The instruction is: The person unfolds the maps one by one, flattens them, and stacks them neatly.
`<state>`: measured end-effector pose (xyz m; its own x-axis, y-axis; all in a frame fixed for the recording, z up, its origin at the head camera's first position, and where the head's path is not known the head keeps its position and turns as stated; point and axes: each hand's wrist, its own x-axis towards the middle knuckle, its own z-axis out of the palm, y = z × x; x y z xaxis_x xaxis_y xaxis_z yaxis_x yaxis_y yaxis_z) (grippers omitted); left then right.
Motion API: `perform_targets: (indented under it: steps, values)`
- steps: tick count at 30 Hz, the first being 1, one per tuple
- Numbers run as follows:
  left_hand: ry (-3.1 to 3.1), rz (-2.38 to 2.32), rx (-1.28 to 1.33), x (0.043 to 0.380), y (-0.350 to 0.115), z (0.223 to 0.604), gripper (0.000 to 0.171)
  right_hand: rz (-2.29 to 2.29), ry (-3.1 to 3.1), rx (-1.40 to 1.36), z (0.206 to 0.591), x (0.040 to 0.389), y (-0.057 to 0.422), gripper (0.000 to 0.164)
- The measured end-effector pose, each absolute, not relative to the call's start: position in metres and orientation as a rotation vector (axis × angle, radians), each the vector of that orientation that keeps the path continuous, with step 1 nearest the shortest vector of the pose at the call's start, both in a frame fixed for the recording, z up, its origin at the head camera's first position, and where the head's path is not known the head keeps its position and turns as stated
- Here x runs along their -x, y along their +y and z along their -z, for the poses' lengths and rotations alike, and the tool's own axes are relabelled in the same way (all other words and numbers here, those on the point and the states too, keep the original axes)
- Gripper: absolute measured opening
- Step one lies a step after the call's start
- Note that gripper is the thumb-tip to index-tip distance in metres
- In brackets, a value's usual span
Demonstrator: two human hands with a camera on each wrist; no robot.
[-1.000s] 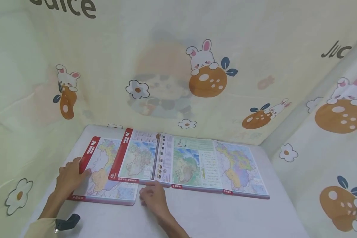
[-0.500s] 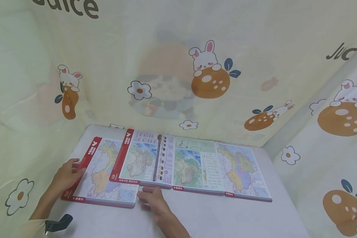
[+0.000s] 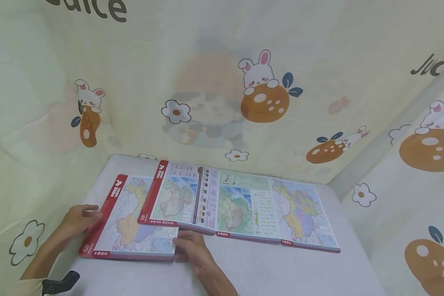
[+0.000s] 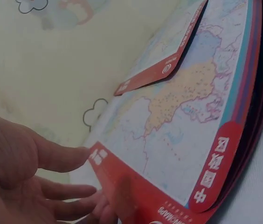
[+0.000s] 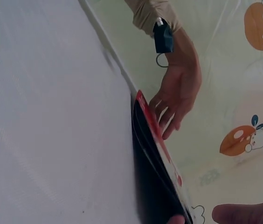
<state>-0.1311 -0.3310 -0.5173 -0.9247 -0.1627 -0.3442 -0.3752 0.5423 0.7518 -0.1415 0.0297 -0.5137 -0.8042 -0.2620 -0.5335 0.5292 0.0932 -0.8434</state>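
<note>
From here I see three maps in a row on the white table (image 3: pixel 266 269): a red-edged map (image 3: pixel 174 199), a green map (image 3: pixel 234 209) and a colourful map (image 3: pixel 299 211). That part looks done. The near map (image 3: pixel 133 230) sits lower, out of line, so I guess it is what's left. Its far corner is tucked under the red-edged map, which is in its way. The left hand (image 3: pixel 77 220) touches its red side with loose fingers. The right hand (image 3: pixel 195 249) is at its other side; I can't tell if it pinches. A bunny curtain (image 3: pixel 207 33) hangs behind.
</note>
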Motion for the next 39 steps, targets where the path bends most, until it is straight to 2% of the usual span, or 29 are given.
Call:
perform_targets:
  steps: [5,12,25,39]
  values:
    - [2.509,-1.321,0.421,0.130,-0.338,0.520,0.070,1.791,1.808,-0.280,0.517,0.142,0.032,0.034]
    - [2.402,-1.433,0.365,0.123,-0.351,0.515,0.077,1.786,1.837,-0.247,0.517,0.141,0.038,0.034]
    - [2.153,-1.611,0.332,0.109,-0.357,0.495,0.081,1.798,1.905,-0.189,0.499,0.142,0.058,0.037]
    - [2.110,-1.690,0.341,0.098,-0.349,0.481,0.071,1.861,1.790,-0.161,0.473,0.135,0.072,0.047]
